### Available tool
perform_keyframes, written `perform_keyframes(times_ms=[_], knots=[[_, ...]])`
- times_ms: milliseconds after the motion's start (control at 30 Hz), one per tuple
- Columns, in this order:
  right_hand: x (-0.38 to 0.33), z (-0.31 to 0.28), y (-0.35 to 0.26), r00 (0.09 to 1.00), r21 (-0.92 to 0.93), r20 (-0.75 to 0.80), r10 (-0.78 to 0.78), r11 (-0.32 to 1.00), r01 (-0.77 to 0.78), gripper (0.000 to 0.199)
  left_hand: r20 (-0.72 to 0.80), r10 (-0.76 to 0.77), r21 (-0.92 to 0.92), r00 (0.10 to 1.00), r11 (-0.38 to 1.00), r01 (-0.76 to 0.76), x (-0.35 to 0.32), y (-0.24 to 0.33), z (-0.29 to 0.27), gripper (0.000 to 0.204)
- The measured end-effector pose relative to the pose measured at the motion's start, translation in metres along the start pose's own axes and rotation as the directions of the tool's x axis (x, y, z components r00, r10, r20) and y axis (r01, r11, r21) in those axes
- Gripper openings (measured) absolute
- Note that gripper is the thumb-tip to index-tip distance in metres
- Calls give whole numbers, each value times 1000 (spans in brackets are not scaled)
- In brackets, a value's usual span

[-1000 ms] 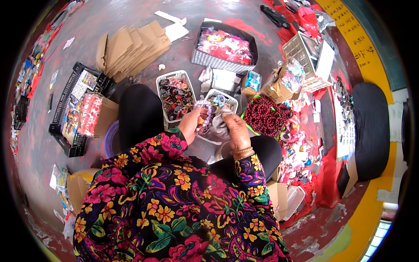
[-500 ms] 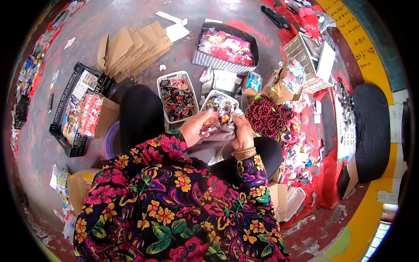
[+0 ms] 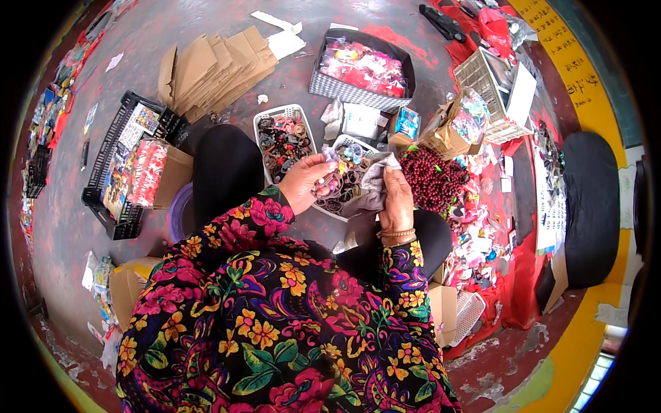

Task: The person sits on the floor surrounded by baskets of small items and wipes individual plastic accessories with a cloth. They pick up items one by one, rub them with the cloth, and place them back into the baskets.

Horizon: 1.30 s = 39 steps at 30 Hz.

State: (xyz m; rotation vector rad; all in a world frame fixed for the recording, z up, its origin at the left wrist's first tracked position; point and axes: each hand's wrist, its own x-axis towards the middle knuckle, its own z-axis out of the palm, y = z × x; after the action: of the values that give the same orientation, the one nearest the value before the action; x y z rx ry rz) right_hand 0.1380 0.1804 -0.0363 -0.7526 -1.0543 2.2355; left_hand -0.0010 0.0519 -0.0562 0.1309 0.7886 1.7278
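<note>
My left hand (image 3: pixel 303 182) is raised at the near left side of a small white basket (image 3: pixel 335 215). Its thumb and fingers are closed on a small purple and pink piece (image 3: pixel 330 164) that looks like a hair tie. Dark and coloured hair ties (image 3: pixel 354 175) fill the basket below it. At the basket's right side, my right hand (image 3: pixel 397 199) grips a grey cloth (image 3: pixel 372 187), which drapes over the basket's right part and down toward my lap. Left of this stands another white basket (image 3: pixel 257 124) of dark, red and pink hair accessories.
Dark red beads (image 3: pixel 434 180) are heaped on the right, beside loose small goods. Farther off stand a grey woven bin (image 3: pixel 358 102) of pink packets and a cream crate (image 3: pixel 475 69). On the left are flattened cardboard (image 3: pixel 213 72), a black crate (image 3: pixel 103 182) and a purple basin (image 3: pixel 180 213).
My hands have moved apart. The left has come up with a small purple and pink piece; the right has drawn the grey cloth rightward and up, uncovering more of the small basket.
</note>
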Motion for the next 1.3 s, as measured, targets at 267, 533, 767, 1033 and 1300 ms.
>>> perform_keyframes(times_ms=[267,533,767,1033,1300], knots=[[-15,9,4,915,-316,401,-37,932,176,24,206,-54,139,977,990,26,-15,12,19,16],[-15,11,5,939,-365,321,-126,898,245,25,183,-1,164,983,986,-29,-16,2,25,14],[-22,20,2,940,-401,283,-190,867,296,26,151,-161,-142,975,973,183,-16,5,26,9],[-22,20,8,887,-595,332,-319,659,460,20,38,-129,-65,991,989,131,-20,2,36,6],[-27,26,18,781,-588,188,-595,568,575,8,-62,19,62,998,998,-15,-22,-11,58,6]])
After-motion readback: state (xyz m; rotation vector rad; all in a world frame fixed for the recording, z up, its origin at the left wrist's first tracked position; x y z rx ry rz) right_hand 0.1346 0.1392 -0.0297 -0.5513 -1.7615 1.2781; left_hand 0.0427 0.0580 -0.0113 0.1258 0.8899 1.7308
